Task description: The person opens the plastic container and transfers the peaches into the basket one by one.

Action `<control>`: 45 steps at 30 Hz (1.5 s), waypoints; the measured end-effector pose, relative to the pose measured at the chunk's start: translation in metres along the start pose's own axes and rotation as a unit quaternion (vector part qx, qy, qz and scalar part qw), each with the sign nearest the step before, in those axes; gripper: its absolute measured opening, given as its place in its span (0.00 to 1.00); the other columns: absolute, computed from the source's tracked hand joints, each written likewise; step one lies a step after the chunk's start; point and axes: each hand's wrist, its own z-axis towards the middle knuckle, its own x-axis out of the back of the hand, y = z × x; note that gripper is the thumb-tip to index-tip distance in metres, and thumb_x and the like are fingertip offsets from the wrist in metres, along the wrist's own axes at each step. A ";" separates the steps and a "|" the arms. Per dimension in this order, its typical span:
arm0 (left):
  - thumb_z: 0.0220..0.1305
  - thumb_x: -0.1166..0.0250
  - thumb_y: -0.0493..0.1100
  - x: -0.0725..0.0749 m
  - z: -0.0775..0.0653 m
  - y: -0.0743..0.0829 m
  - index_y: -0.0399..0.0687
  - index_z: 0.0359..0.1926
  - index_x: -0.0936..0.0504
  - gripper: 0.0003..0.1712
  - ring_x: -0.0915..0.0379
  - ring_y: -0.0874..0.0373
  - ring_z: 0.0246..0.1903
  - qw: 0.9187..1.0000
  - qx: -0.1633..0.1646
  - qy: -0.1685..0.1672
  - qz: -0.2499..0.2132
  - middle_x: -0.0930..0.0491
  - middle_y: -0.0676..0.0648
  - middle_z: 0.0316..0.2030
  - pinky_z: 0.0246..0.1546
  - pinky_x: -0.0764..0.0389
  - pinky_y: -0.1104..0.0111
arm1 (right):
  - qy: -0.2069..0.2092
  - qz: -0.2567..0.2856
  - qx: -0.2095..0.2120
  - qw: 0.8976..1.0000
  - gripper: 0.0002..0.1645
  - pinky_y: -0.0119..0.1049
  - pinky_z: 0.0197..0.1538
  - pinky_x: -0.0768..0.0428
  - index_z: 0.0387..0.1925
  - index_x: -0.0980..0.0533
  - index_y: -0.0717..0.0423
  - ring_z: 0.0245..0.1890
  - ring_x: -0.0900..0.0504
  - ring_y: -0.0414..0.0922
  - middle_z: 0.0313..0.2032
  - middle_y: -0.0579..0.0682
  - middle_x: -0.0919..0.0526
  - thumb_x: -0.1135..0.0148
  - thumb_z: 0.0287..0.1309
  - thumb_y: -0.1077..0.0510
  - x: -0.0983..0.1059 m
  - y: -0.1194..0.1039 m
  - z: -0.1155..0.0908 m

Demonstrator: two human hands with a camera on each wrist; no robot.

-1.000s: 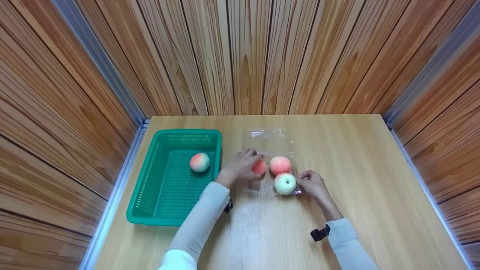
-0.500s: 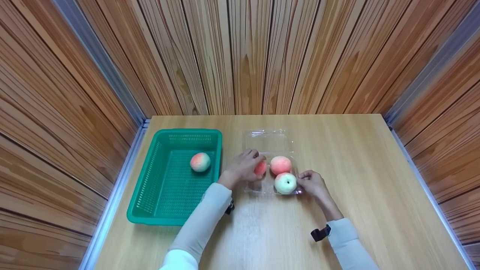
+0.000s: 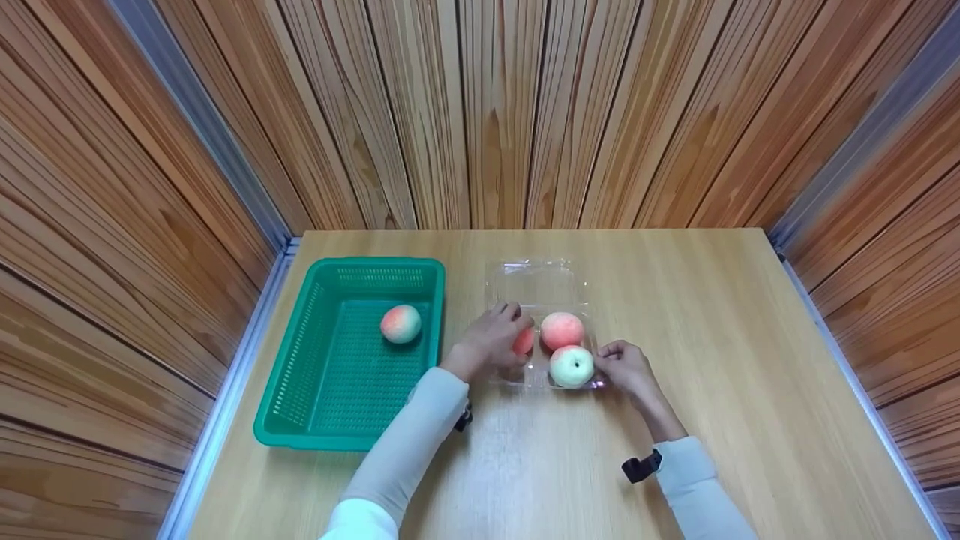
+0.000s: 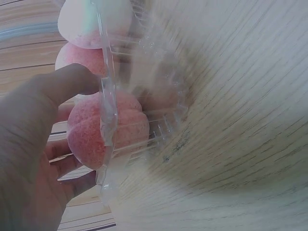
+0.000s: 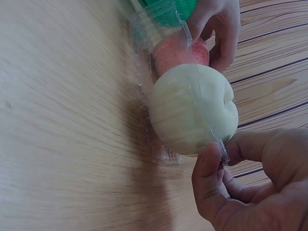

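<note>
A clear plastic clamshell box (image 3: 536, 283) lies with its lid folded back on the table. My left hand (image 3: 489, 335) curls its fingers and thumb round a pink peach (image 4: 115, 129), which sits low in the left side of the box, partly hidden by the hand in the head view. Beside it in the box are another pink peach (image 3: 562, 331) and a pale peach (image 3: 571, 367) with its stem dimple facing up. At the box's right front corner, my right hand (image 3: 626, 369) pinches the plastic rim (image 5: 222, 153) between thumb and fingers, close to the pale peach.
A green plastic basket (image 3: 274, 375) stands on the table to the left, with one pink-and-white peach (image 3: 400, 324) inside. Wood-patterned walls (image 3: 495, 112) close off the back and both sides of the table (image 3: 705, 322).
My left hand and the peach in it have shifted slightly to the right, toward the other pink peach. My right hand stays at the box rim.
</note>
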 end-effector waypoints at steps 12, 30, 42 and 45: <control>0.65 0.26 0.54 -0.008 0.000 0.004 0.59 0.71 0.25 0.35 0.30 0.52 0.58 1.000 -0.005 -0.016 0.017 0.27 0.47 0.61 0.58 0.19 0.62 | -0.003 -0.005 0.002 1.000 0.12 0.33 0.36 0.25 0.48 0.24 0.68 0.35 0.23 0.44 0.35 0.51 0.22 0.37 0.70 0.62 -0.001 0.000 -0.001; 0.73 0.31 0.51 -0.017 0.009 0.004 0.59 0.71 0.25 0.29 0.28 0.48 0.63 0.999 -0.006 -0.024 0.038 0.25 0.45 0.62 0.67 0.21 0.55 | 0.000 0.005 0.004 1.000 0.10 0.35 0.37 0.24 0.46 0.24 0.67 0.34 0.23 0.43 0.34 0.50 0.22 0.37 0.69 0.63 -0.001 -0.001 0.000; 0.72 0.30 0.50 -0.021 0.012 0.005 0.59 0.70 0.24 0.28 0.28 0.46 0.64 0.999 -0.003 -0.023 0.025 0.25 0.44 0.64 0.67 0.20 0.53 | 0.002 0.004 0.011 1.000 0.09 0.32 0.35 0.24 0.44 0.25 0.66 0.32 0.24 0.42 0.32 0.49 0.23 0.38 0.66 0.64 -0.001 0.000 0.001; 0.70 0.29 0.50 -0.021 0.012 0.005 0.59 0.70 0.23 0.29 0.28 0.47 0.63 0.999 0.000 -0.024 0.031 0.24 0.44 0.63 0.67 0.20 0.54 | 0.006 0.000 0.007 1.000 0.09 0.32 0.36 0.24 0.45 0.24 0.66 0.33 0.24 0.42 0.33 0.49 0.23 0.37 0.66 0.64 -0.001 0.000 0.000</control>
